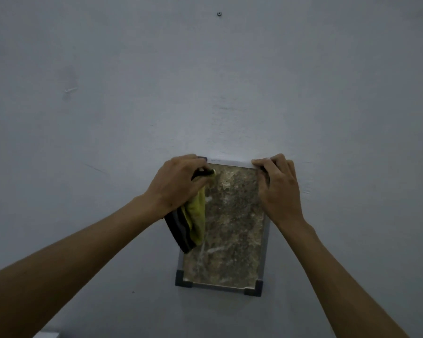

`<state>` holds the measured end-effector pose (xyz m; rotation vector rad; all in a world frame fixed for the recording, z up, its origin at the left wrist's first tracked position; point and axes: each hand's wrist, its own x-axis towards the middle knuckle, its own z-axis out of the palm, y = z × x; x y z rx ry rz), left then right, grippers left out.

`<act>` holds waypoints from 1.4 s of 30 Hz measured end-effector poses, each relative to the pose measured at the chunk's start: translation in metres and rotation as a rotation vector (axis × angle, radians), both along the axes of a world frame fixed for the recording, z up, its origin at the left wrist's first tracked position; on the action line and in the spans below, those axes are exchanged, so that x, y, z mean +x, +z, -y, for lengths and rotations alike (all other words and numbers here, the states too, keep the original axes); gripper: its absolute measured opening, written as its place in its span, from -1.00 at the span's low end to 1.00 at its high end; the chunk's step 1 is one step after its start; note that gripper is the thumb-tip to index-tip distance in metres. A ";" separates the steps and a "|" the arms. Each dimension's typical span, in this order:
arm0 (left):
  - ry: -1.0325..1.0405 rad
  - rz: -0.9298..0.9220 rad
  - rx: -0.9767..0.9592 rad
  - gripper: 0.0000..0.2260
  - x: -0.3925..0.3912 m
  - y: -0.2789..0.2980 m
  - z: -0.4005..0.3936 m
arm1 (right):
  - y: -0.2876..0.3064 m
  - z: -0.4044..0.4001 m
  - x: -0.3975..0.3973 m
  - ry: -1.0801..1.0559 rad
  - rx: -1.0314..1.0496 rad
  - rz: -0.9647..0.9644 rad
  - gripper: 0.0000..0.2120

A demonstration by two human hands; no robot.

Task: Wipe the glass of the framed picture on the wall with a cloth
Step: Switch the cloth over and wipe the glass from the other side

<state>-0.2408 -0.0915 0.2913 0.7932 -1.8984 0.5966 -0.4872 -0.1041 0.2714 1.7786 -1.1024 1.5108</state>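
A small framed picture (232,230) with a thin silver frame, dark corner pieces and a mottled brown-green image is held against the pale grey wall. My left hand (178,181) grips its top left corner together with a yellow-green cloth (195,215) that has dark stripes. The cloth hangs down over the frame's left edge. My right hand (276,184) holds the top right corner, fingers curled over the frame's upper edge. Faint streaks show on the lower glass.
A small screw or nail (219,13) sticks out of the wall high above the frame. The wall (108,93) around it is bare, with a few scuffs. A pale object (47,334) shows at the bottom left edge.
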 end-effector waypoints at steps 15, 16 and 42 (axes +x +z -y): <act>0.028 0.267 0.105 -0.86 0.004 -0.015 -0.004 | -0.002 0.002 -0.002 0.010 -0.026 -0.012 -0.82; 0.053 0.269 0.070 -0.85 0.005 -0.016 -0.005 | -0.002 0.002 -0.001 0.012 -0.026 -0.010 -0.82; 0.048 -0.028 0.073 -0.87 0.012 -0.022 -0.004 | 0.000 0.000 0.000 0.018 -0.011 -0.024 -0.82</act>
